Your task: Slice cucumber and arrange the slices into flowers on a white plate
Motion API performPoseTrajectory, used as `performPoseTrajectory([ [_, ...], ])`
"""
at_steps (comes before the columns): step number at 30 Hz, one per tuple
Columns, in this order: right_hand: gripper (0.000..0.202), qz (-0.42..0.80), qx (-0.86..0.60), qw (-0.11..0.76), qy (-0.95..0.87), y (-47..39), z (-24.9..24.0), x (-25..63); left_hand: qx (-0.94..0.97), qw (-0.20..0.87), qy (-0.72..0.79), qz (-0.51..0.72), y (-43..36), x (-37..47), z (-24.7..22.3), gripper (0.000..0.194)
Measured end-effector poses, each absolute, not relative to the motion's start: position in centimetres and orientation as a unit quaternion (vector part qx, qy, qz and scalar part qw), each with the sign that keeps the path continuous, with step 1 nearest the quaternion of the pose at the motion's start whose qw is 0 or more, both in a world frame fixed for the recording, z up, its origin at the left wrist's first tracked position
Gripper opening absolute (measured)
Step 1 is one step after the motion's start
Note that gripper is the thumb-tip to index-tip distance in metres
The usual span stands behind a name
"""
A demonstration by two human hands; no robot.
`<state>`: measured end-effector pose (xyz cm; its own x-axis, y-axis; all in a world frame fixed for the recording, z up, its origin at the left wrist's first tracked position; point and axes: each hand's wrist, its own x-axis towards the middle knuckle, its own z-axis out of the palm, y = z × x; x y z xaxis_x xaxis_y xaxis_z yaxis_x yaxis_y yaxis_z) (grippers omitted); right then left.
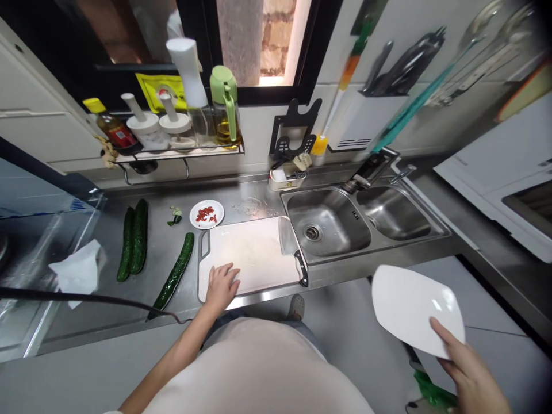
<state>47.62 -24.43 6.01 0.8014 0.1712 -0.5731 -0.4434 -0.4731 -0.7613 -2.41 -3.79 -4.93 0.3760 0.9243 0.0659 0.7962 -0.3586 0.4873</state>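
Note:
My left hand (222,286) lies flat on the near left part of a pale cutting board (250,253), fingers apart, holding nothing. Off to the right, my right hand (470,368) grips the corner of a white plate (414,307), thumb on its upper face, out over the floor. A cleaver (288,237) with a black handle rests along the board's right edge. Left of the board lies one cucumber (175,276), and two more cucumbers (138,236) sit side by side farther left. Behind the board, a small white dish (207,214) holds chopped red bits.
A double steel sink (328,221) with a black faucet (371,169) adjoins the board on the right. Cucumber scraps (175,216) and a crumpled white tissue (80,267) are on the counter. A wall rack (181,150) carries bottles and jars. A dark cable (86,297) crosses at left.

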Motion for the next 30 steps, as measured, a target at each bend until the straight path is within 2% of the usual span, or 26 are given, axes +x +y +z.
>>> performPoseTrajectory([
  [3,0.044,0.306,-0.787,0.533,0.045,-19.6,5.1,46.6,0.779,0.204,0.564,0.182,-3.8,-1.0,-4.3,0.024],
  [6,0.041,0.345,-0.770,0.534,0.049,-14.8,4.4,45.0,0.757,0.260,0.561,0.211,-3.8,0.9,-3.8,0.024],
  [13,0.031,0.430,-0.738,0.519,-0.018,-5.7,2.3,40.2,0.582,0.573,0.512,0.267,-2.7,6.2,-3.4,0.032],
  [18,0.032,0.504,-0.705,0.494,-0.076,-0.9,1.0,35.3,0.431,0.709,0.468,0.306,-0.5,8.6,-2.1,0.052],
  [24,0.029,0.546,-0.672,0.490,-0.104,3.0,-0.4,30.7,0.353,0.732,0.464,0.351,1.1,8.7,-1.0,0.064],
  [30,0.037,0.503,-0.694,0.473,-0.203,5.8,-1.1,28.3,0.296,0.704,0.499,0.410,3.2,7.8,-2.2,0.051],
])
